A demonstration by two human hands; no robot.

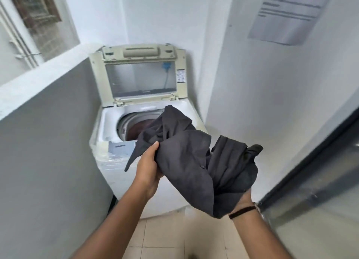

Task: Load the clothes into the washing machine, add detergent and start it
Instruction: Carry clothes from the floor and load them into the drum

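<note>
The person is standing in front of a white top-loading washing machine (pixel 108 173) with its cream, glass-windowed lid (pixel 139 76) propped fully upright, and is carrying a crumpled dark grey cloth garment (pixel 190 161) toward it. The left hand (pixel 148 166) is gripping the near edge of the garment, thumb pressed over the fabric and fingers curled underneath. The right hand (pixel 245 195) is supporting the bundle from below; its fingers are hidden by the cloth, so whether they are curled into it cannot be told. A dark band is sitting on that wrist.

The garment is hanging in the air between both hands, just in front of and slightly to the right of the round drum opening (pixel 134 126), not yet inside it. Something reddish-brown is already lying in the drum. Judging from this, the loading step is under way, with detergent and starting both still to come.

The next move is probably calling for the bundle to be carried forward and left over the opening, then released so that the trailing ends are falling in too.

A grey low wall (pixel 48 132) is closing in on the left, and a dark-framed reflective door (pixel 318 181) is standing close on the right, leaving a narrow approach over the beige tiled floor (pixel 174 239). A blurred printed notice (pixel 289 12) is hanging on the right wall.
</note>
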